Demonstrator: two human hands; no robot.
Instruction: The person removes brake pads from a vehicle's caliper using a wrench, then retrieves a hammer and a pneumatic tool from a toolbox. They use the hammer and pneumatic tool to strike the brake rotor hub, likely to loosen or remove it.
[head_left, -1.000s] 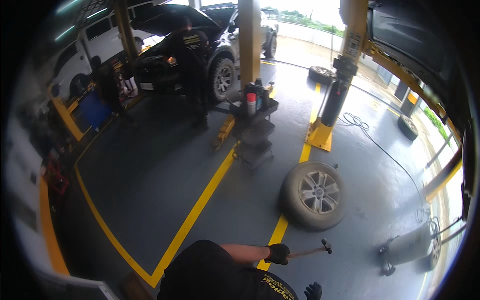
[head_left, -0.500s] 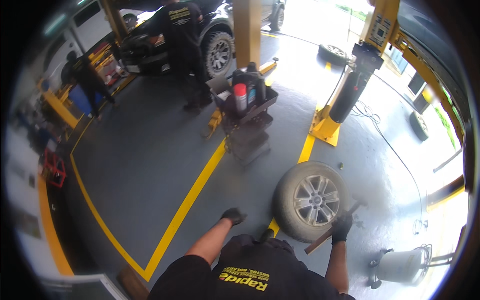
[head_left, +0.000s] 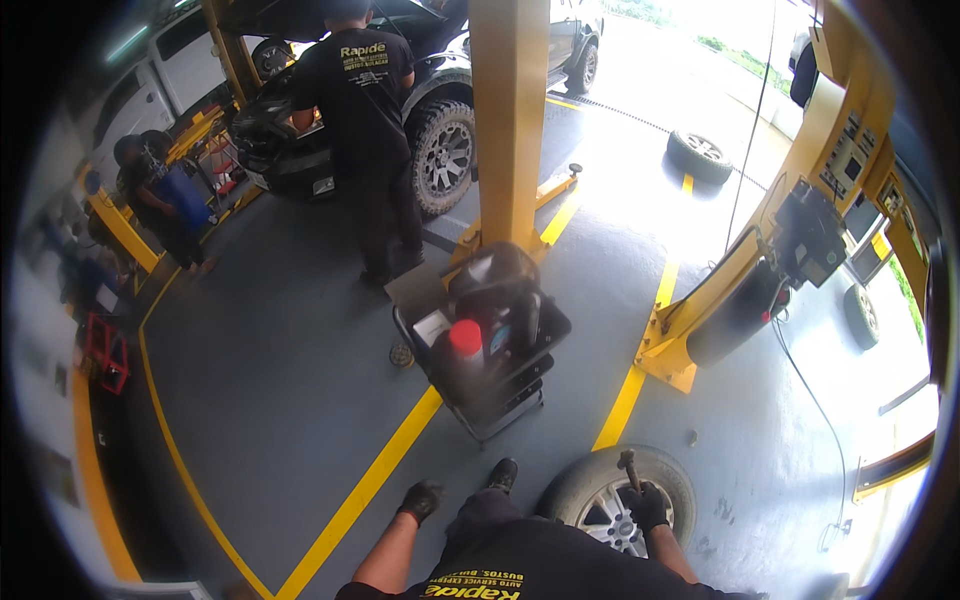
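My right hand [head_left: 648,506], in a black glove, is closed around a hammer [head_left: 628,463] whose head points forward. Beneath that hand a wheel [head_left: 668,470] with a silver rim lies flat on the floor; my arm and shirt cover part of it. My left hand [head_left: 424,497], gloved too, hangs over the floor with its fingers curled in and nothing visible in them. Ahead of me stands a dark tool cart [head_left: 552,335], carrying a red-capped can [head_left: 465,342], dark bottles and an open box.
Yellow lift posts [head_left: 511,130] [head_left: 745,260] rise ahead and to the right. A co-worker [head_left: 362,140] leans into a dark vehicle [head_left: 440,90]; another person [head_left: 165,205] is at far left. Another tire [head_left: 699,157] lies farther off. A cable [head_left: 815,395] crosses the floor at right.
The cart and lift posts appear nearer, and the wheel sits lower in view. The hammer has swung from slanting across the wheel to pointing forward. My left hand has shifted left and down.
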